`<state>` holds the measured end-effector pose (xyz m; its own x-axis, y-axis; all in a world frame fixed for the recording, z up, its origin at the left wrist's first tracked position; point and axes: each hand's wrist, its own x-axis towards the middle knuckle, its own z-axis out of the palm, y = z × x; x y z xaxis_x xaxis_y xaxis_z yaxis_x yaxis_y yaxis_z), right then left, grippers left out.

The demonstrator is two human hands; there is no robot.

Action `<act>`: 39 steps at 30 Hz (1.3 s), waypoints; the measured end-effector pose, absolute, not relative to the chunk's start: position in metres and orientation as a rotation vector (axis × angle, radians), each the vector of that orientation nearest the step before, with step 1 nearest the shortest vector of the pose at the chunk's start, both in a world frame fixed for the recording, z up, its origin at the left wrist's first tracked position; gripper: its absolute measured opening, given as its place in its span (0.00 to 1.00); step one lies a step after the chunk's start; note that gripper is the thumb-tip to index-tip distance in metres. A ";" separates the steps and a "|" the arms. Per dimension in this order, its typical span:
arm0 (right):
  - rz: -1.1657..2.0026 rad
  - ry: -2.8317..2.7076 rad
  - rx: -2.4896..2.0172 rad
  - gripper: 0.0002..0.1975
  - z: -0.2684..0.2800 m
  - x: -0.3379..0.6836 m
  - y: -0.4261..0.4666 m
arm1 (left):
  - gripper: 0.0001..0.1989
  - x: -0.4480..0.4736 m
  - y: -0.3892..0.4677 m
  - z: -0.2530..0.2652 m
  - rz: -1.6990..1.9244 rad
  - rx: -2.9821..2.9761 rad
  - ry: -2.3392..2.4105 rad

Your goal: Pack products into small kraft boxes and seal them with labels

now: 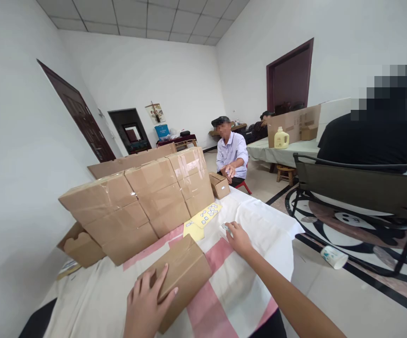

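Note:
A closed cardboard box (185, 270) lies on the cloth-covered table in front of me. My left hand (149, 295) rests on its near left end with the fingers spread. Farther out to the right, my right hand (239, 240) is closed on a small white object (225, 230) with dark greenish marks, held low at the cloth; the fingers partly cover it, so its kind is unclear. Just left of that hand are yellow sheets (206, 216) bearing several small white labels with dark borders.
Stacked cartons (154, 192) form a wall along the table's far left side. A smaller box (219, 186) stands at their right end. Beyond sits a person (232, 152) in a light shirt. A paper cup (334, 257) lies on the floor near a folding chair (361, 185).

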<state>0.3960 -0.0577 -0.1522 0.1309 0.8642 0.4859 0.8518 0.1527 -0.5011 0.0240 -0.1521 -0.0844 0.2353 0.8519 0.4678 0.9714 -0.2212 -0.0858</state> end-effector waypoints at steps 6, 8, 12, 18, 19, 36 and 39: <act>0.006 -1.693 -1.569 0.17 -0.161 0.399 -0.058 | 0.25 0.027 -0.158 -0.073 -0.414 -2.166 -1.684; 0.012 -1.676 -1.567 0.15 -0.162 0.399 -0.058 | 0.25 0.028 -0.159 -0.070 -0.412 -2.161 -1.638; 0.039 -1.666 -1.562 0.15 -0.162 0.398 -0.056 | 0.25 0.027 -0.161 -0.068 -0.453 -2.158 -1.574; 0.112 -1.638 -1.597 0.18 -0.162 0.397 -0.058 | 0.24 0.029 -0.163 -0.065 -0.505 -2.185 -1.596; 0.121 -1.603 -1.605 0.18 -0.161 0.396 -0.059 | 0.24 0.029 -0.162 -0.066 -0.518 -2.193 -1.597; 1.355 -1.174 -2.223 0.19 -0.068 0.427 -0.013 | 0.33 0.003 -0.138 -0.074 -0.717 -2.398 -1.521; 1.408 -1.125 -2.234 0.18 -0.067 0.429 -0.012 | 0.35 0.005 -0.139 -0.073 -0.753 -2.397 -1.535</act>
